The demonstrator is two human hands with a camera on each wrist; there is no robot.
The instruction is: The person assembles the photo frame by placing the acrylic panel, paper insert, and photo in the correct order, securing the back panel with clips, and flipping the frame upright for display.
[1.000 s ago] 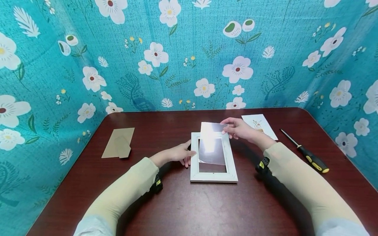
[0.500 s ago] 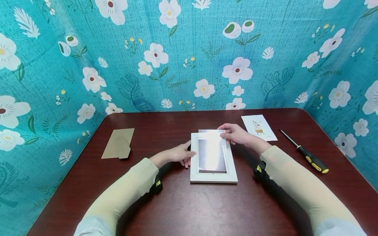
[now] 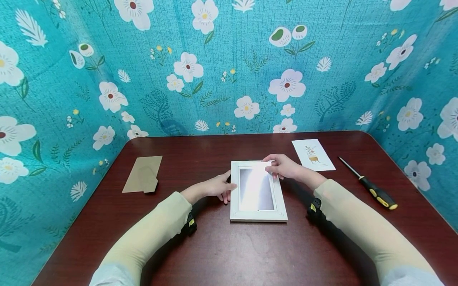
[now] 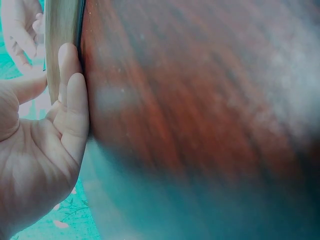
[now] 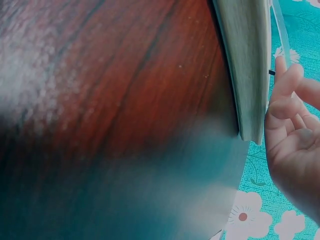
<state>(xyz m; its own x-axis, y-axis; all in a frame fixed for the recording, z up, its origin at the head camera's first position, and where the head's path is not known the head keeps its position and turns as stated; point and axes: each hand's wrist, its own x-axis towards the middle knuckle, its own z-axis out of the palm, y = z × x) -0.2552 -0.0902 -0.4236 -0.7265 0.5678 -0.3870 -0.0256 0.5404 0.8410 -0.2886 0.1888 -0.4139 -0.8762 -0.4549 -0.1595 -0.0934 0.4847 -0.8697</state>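
Note:
A white picture frame [image 3: 257, 215] lies on the dark wooden table. My left hand [image 3: 214, 186] grips its left side, thumb over the top face and fingers along the outer edge, as the left wrist view also shows. Over the frame's opening lies a shiny clear sheet [image 3: 255, 188], within the frame's outline. With my right hand [image 3: 284, 167] I pinch the sheet's far right corner. In the right wrist view, the sheet's edge [image 5: 281, 30] is slightly raised above the frame's side [image 5: 245, 65] near my fingertips.
A brown backing board [image 3: 142, 171] with a stand flap lies at the left. At the back right is a white card [image 3: 314, 155] with a plant drawing. A black and yellow screwdriver [image 3: 377, 190] lies beyond it. A flowered teal curtain [image 3: 222, 71] hangs behind the table.
My right hand has brought the clear sheet down and toward me, from sticking out past the frame's far edge to covering the opening. My left hand has stayed on the frame.

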